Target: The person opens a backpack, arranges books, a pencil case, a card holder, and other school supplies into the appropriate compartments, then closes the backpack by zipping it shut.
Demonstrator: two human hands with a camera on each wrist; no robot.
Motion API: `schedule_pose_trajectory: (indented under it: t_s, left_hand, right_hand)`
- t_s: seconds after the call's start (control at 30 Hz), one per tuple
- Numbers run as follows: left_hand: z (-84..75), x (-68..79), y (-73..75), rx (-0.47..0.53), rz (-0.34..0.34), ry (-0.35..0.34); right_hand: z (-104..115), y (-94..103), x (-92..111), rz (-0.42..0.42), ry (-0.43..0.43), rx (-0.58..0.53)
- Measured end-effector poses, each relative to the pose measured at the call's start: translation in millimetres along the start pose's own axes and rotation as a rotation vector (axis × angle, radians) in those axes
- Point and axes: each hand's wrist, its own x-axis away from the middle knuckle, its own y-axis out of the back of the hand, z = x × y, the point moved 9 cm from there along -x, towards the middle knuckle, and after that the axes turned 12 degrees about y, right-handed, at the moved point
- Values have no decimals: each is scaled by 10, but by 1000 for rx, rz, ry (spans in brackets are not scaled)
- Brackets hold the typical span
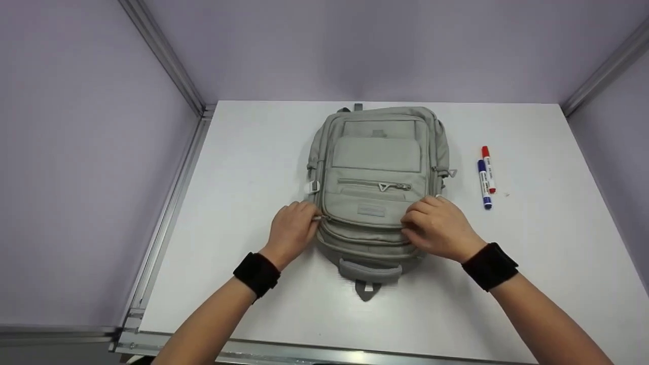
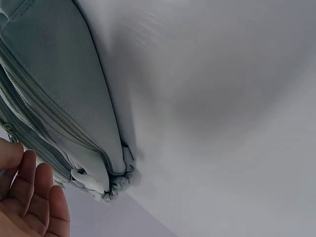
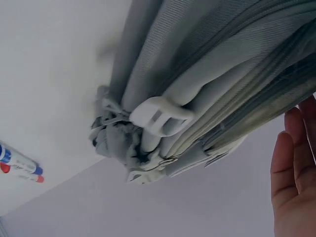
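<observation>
A grey-green backpack (image 1: 376,152) lies on its back on the white table, its grab handle (image 1: 370,272) toward the near side. At its left edge my left hand (image 1: 294,228) pinches a zipper pull (image 1: 318,218). The zipper slider (image 2: 9,129) shows just above the thumb in the left wrist view. My right hand (image 1: 438,225) holds the edge of the front panel at the lower right, fingers curled in. In the right wrist view, its fingers (image 3: 282,163) are at the bag's edge, fingertips partly out of frame. A gap shows along the front compartment's near end.
A red marker (image 1: 488,170) and a blue marker (image 1: 484,185) lie side by side right of the bag. Pale buckles (image 3: 160,116) and bunched straps hang at the bag's side. Grey-violet panels (image 1: 375,50) stand around the table (image 1: 243,152), with a metal rail (image 1: 304,353) along its front.
</observation>
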Motion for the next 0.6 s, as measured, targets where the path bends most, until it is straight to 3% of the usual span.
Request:
schedule_pose_trajectory:
  t_s: [0.23, 0.33, 0.6]
  left_hand:
    - [-3, 9, 42, 21, -14, -7]
    - [-21, 19, 42, 19, -15, -13]
    - [-9, 7, 51, -8, 5, -14]
  right_hand:
    - [297, -302, -674, 125, 45, 22]
    - [377, -456, -875, 177, 49, 57]
    - [492, -619, -997, 195, 93, 158]
